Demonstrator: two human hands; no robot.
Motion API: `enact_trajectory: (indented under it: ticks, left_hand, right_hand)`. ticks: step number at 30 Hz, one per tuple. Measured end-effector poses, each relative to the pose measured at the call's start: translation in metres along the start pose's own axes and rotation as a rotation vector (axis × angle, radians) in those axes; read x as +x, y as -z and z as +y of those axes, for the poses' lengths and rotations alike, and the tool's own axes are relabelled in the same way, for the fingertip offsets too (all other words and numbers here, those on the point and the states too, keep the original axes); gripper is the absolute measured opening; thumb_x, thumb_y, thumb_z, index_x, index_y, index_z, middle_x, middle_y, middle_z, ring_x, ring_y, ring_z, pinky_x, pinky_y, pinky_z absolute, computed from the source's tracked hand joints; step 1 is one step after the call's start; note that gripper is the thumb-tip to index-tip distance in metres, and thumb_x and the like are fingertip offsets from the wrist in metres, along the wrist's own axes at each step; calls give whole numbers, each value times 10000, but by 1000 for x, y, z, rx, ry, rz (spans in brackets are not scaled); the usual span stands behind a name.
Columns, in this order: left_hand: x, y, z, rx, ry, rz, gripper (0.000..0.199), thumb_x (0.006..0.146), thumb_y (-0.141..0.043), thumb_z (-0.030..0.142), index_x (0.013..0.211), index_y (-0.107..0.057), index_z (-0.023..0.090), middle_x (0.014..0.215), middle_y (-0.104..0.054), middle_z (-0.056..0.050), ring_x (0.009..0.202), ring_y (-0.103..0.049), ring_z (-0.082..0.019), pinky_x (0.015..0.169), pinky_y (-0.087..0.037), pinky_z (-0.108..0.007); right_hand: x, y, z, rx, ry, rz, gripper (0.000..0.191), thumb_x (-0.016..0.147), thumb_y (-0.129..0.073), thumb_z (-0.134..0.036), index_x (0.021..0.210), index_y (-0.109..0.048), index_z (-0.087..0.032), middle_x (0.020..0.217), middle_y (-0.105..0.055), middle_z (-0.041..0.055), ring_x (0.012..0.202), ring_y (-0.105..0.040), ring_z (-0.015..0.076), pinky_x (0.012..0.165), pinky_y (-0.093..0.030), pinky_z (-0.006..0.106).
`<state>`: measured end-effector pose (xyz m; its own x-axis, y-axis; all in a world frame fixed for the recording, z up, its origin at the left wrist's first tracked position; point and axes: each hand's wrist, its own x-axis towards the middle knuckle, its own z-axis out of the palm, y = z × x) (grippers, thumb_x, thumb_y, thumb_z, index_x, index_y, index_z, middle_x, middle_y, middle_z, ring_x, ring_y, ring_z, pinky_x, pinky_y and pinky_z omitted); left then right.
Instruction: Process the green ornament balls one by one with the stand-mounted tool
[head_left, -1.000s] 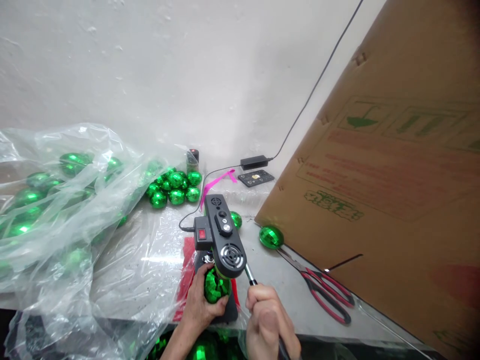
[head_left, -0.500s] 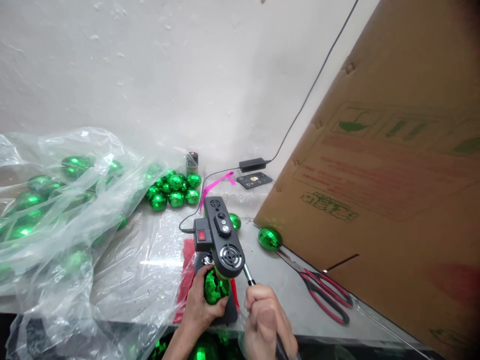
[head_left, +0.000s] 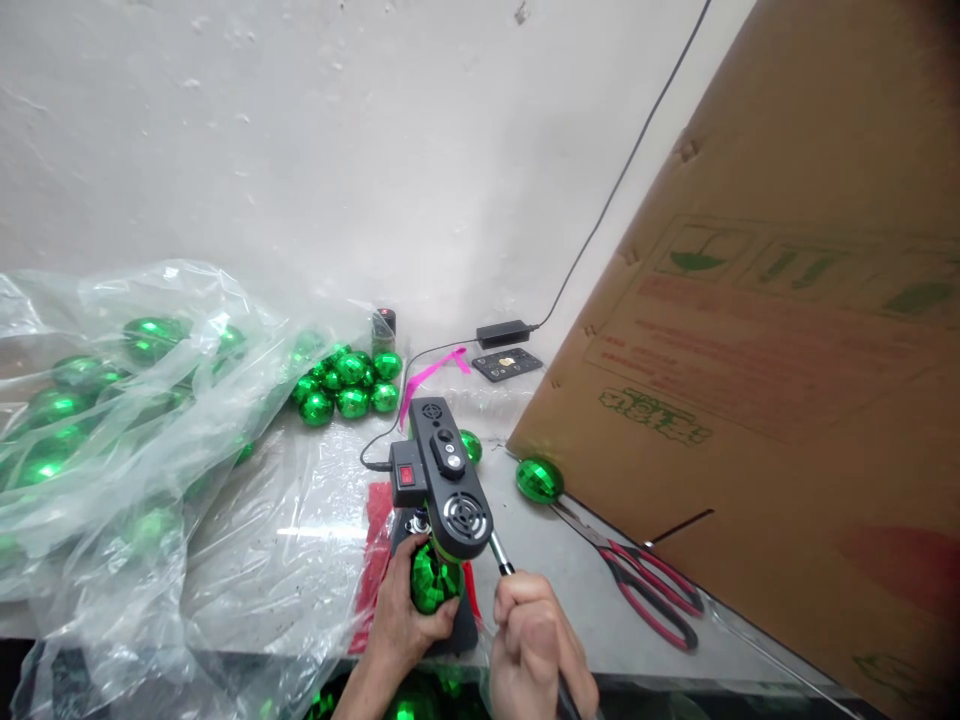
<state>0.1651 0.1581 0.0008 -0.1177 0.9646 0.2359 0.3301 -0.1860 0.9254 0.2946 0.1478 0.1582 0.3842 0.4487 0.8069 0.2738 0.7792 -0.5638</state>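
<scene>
My left hand (head_left: 405,610) is closed round a shiny green faceted ball (head_left: 435,578), a mirror-ball ornament. The ball sits under the front end of a black bench machine (head_left: 450,480) with round vents and a red switch. In my right hand (head_left: 536,640) is the machine's lever handle (head_left: 503,556), a metal rod with a black grip, and the fingers wrap round it. The machine's head hides the top of the ball and whatever it touches there. Beneath lies a black base (head_left: 461,635) on red sheet (head_left: 373,560).
Clear plastic (head_left: 172,480) covers many green balls at the left. More balls (head_left: 351,370) cluster beside a dark can (head_left: 384,325). A phone (head_left: 507,363), power adapter (head_left: 503,333) and pink ribbon (head_left: 431,375) lie behind. Scissors (head_left: 652,590) and a loose ball (head_left: 539,481) border a large carton (head_left: 787,350).
Almost nothing differs. The view has shifted very slightly, and both hands keep the same hold on the ball and the lever.
</scene>
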Motion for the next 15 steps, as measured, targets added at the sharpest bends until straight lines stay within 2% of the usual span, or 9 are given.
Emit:
enact_trajectory:
  ticks: [6, 10, 12, 15]
  left_hand:
    - [2, -2, 2, -2, 2, 6, 730, 736, -878, 405, 1419, -725, 198, 1253, -871, -143, 1101, -871, -402, 1019, -734, -575]
    - [1, -3, 3, -6, -2, 13, 711, 751, -873, 409, 1415, -725, 200, 1238, -873, -139, 1082, -872, -396, 1006, -735, -570]
    - [0, -3, 2, -5, -1, 3, 712, 764, -868, 415, 1425, -719, 196, 1279, -867, -148, 1134, -865, -401, 1042, -724, -578]
    - [3, -2, 1, -8, 11, -28, 738, 776, -860, 425, 1454, -706, 177, 1344, -854, -169, 1224, -848, -417, 1101, -703, -598]
  right_hand:
    - [-9, 5, 4, -45, 25, -42, 530, 1211, -466, -248, 682, -478, -231, 654, -572, -50, 522, -521, 100, 534, -417, 260]
    - [-15, 7, 10, -60, 65, -42, 571, 1238, -450, -319, 674, -483, -234, 643, -560, -69, 526, -519, 100, 676, -530, 282]
    - [-15, 7, 10, -64, 74, -57, 585, 1243, -469, -360, 673, -513, -232, 650, -589, -67, 539, -536, 102, 719, -558, 294]
    - [-4, 5, 2, -52, 55, -64, 574, 1242, -469, -346, 681, -499, -230, 656, -584, -57, 551, -539, 100, 612, -495, 263]
